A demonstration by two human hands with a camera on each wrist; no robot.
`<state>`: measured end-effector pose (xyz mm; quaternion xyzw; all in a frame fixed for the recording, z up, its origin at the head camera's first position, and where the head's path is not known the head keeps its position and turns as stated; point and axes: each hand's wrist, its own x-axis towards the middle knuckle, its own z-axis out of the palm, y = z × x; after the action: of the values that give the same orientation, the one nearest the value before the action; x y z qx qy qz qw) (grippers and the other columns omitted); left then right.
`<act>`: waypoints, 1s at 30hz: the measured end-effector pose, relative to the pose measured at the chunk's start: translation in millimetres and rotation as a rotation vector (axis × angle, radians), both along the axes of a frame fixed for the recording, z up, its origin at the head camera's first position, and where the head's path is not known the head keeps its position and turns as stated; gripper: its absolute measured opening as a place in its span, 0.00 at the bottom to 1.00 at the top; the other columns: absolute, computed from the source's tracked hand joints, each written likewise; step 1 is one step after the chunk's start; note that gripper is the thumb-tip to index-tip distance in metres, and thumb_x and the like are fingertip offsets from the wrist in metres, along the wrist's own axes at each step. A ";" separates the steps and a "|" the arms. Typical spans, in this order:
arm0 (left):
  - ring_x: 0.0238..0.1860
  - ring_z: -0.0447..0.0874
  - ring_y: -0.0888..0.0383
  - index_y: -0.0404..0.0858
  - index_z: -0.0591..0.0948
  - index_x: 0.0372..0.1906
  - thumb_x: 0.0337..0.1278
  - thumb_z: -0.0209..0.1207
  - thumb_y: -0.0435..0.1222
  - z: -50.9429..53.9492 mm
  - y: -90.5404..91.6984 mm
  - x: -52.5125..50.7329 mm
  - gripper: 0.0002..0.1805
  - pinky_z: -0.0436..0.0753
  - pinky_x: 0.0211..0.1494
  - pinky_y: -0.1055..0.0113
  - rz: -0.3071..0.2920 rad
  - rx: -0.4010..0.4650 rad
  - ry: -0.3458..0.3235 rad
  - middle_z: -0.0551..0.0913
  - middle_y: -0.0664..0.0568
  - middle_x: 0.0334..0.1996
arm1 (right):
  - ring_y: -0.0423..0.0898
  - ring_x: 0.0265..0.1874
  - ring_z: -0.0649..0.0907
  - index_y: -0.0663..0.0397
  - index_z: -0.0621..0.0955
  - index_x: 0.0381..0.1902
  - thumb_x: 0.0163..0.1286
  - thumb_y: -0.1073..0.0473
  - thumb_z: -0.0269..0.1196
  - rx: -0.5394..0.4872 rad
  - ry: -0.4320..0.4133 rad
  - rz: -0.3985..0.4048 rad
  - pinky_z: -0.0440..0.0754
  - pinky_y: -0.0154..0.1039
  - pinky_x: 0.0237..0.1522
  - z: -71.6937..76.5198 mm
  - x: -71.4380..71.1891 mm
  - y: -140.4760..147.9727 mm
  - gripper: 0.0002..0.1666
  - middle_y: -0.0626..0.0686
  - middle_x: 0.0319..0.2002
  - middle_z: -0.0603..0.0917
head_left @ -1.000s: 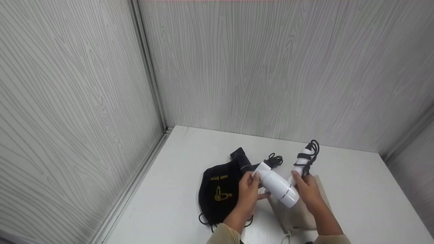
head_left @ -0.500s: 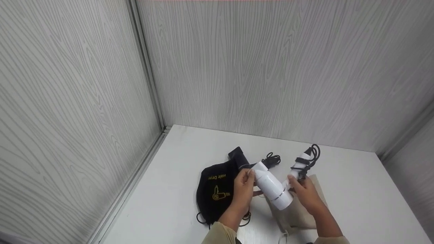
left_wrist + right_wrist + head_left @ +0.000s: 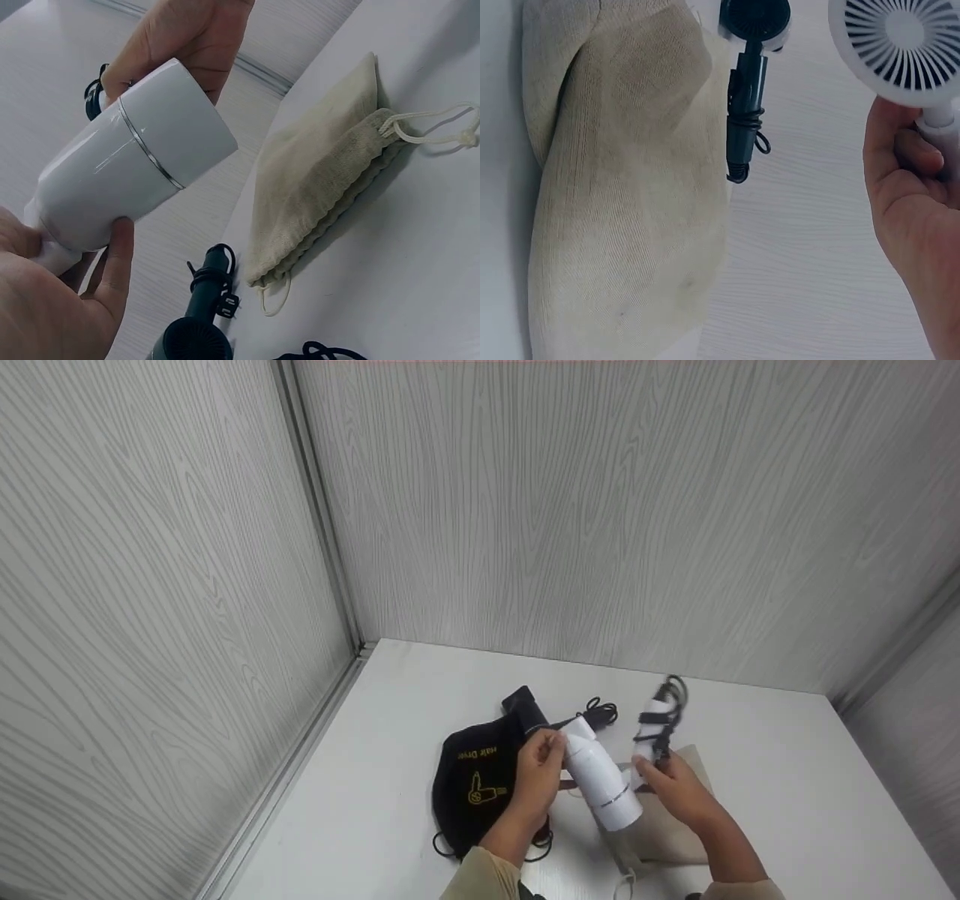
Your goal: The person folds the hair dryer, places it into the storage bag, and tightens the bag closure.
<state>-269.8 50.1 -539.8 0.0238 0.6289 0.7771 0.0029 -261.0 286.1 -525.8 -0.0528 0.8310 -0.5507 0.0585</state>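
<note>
A white hair dryer (image 3: 598,776) is held up above the table, its cord wrapped round the handle. My left hand (image 3: 538,772) pinches the nozzle end; in the left wrist view the thumb and fingers lie around that narrow end. My right hand (image 3: 681,789) grips the handle, seen in the right wrist view beneath the dryer's round slotted vent (image 3: 904,34). Under the dryer lies a beige drawstring bag (image 3: 322,180). Left of it is a black drawstring bag (image 3: 465,802) printed "Hair Dryer" in yellow. Behind my left hand a dark hair dryer (image 3: 531,711) lies by the black bag.
The white table (image 3: 337,780) is enclosed by wood-grain panels, with a back panel (image 3: 562,510) and a left panel (image 3: 150,585) meeting at a metal corner strip. The dark dryer's black cord (image 3: 600,712) is bundled behind the white nozzle.
Both hands have shifted the white hair dryer slightly left and towards me. Its body has turned to point more towards me, and the handle stands more upright. The bags and dark dryer lie as before.
</note>
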 end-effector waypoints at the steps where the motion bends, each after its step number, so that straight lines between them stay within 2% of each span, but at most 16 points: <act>1: 0.41 0.82 0.57 0.43 0.79 0.45 0.82 0.55 0.45 2.3 -1.2 -1.0 0.11 0.90 0.37 0.59 0.001 -0.015 0.009 0.82 0.52 0.40 | 0.57 0.60 0.85 0.70 0.71 0.65 0.86 0.51 0.54 0.005 0.006 0.023 0.88 0.45 0.58 -0.9 0.8 -1.3 0.26 0.65 0.58 0.83; 3: 0.42 0.83 0.57 0.42 0.79 0.44 0.82 0.56 0.46 7.5 -3.4 -2.7 0.11 0.89 0.35 0.60 -0.004 -0.042 0.037 0.84 0.52 0.41 | 0.60 0.60 0.85 0.73 0.71 0.63 0.86 0.53 0.54 0.005 0.020 0.064 0.89 0.45 0.56 -3.1 1.9 -3.6 0.25 0.68 0.58 0.83; 6: 0.41 0.84 0.56 0.43 0.80 0.44 0.81 0.56 0.46 14.3 -6.1 -4.2 0.11 0.89 0.34 0.60 -0.025 -0.062 0.055 0.85 0.52 0.43 | 0.58 0.59 0.87 0.74 0.71 0.62 0.86 0.54 0.53 -0.009 0.039 0.069 0.89 0.44 0.55 -5.0 3.4 -4.9 0.24 0.68 0.57 0.85; 10: 0.41 0.84 0.56 0.43 0.80 0.45 0.81 0.56 0.45 17.9 -10.2 -4.9 0.10 0.90 0.35 0.58 -0.051 -0.063 0.042 0.85 0.51 0.44 | 0.51 0.55 0.88 0.75 0.72 0.61 0.86 0.53 0.53 -0.017 0.049 0.112 0.90 0.43 0.54 -2.8 3.0 -4.7 0.25 0.68 0.56 0.85; 16: 0.38 0.85 0.55 0.39 0.81 0.45 0.80 0.57 0.43 24.7 -19.9 -6.1 0.10 0.91 0.32 0.55 -0.061 -0.048 0.036 0.85 0.49 0.41 | 0.40 0.53 0.88 0.78 0.73 0.59 0.87 0.53 0.53 -0.041 0.051 0.247 0.90 0.45 0.54 8.3 3.5 -8.8 0.26 0.69 0.57 0.84; 19: 0.35 0.85 0.55 0.38 0.81 0.46 0.80 0.58 0.42 29.5 -22.5 -5.6 0.11 0.91 0.31 0.55 -0.079 -0.053 0.033 0.85 0.48 0.40 | 0.44 0.56 0.89 0.78 0.73 0.60 0.87 0.54 0.54 -0.018 0.052 0.266 0.90 0.45 0.54 14.7 6.3 -8.3 0.26 0.69 0.58 0.83; 24: 0.34 0.85 0.55 0.38 0.82 0.46 0.79 0.58 0.43 37.2 -25.9 -3.0 0.11 0.91 0.30 0.55 -0.091 -0.090 0.027 0.86 0.47 0.39 | 0.63 0.61 0.86 0.80 0.70 0.63 0.86 0.53 0.54 -0.004 0.030 0.293 0.90 0.45 0.54 20.8 10.4 -7.0 0.29 0.70 0.59 0.82; 26: 0.34 0.85 0.55 0.38 0.83 0.46 0.79 0.59 0.43 39.8 -26.7 -1.7 0.11 0.91 0.30 0.55 -0.100 -0.112 0.026 0.86 0.46 0.40 | 0.65 0.61 0.85 0.80 0.68 0.65 0.86 0.53 0.54 -0.019 0.003 0.307 0.90 0.45 0.54 21.8 12.3 -5.9 0.30 0.69 0.58 0.81; 30: 0.35 0.86 0.54 0.39 0.83 0.47 0.79 0.59 0.44 41.5 -25.7 2.3 0.12 0.92 0.31 0.53 -0.131 -0.121 0.008 0.85 0.46 0.40 | 0.60 0.61 0.85 0.81 0.63 0.67 0.87 0.54 0.54 -0.039 -0.050 0.344 0.90 0.46 0.53 25.9 17.9 -1.4 0.31 0.66 0.56 0.79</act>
<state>-267.5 24.4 -498.3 0.0677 0.6719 0.7357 0.0525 -243.0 284.8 -499.8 -0.1815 0.7973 -0.5496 0.1714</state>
